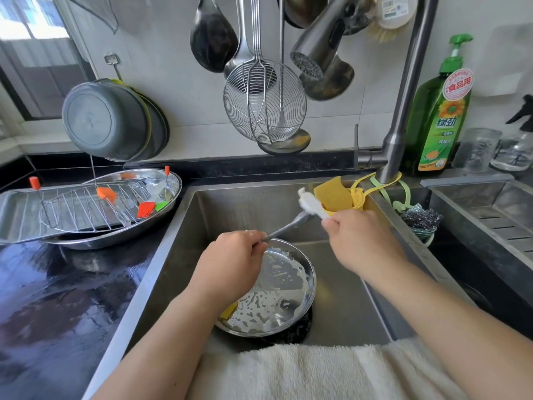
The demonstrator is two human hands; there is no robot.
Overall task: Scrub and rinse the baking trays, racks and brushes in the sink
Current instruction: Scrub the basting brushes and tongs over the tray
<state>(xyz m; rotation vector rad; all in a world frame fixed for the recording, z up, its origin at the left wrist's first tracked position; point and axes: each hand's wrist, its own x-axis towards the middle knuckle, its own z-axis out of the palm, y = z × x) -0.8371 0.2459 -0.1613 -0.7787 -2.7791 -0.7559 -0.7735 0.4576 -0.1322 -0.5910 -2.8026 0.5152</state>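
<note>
Above the sink [184, 226], your left hand [230, 256] grips a brush handle [284, 228] while your right hand [356, 238] scrubs it with a white brush [311, 203]. Trays and rack [83, 209] wait left of it, seemingly unwashed.

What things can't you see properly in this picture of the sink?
All in the head view:
- Yellow thing in the soapy bowl: mostly hidden by the left forearm.
- Tool handle: its end hidden in the left hand.
- White brush: blurred; handle hidden by the right hand.
</note>
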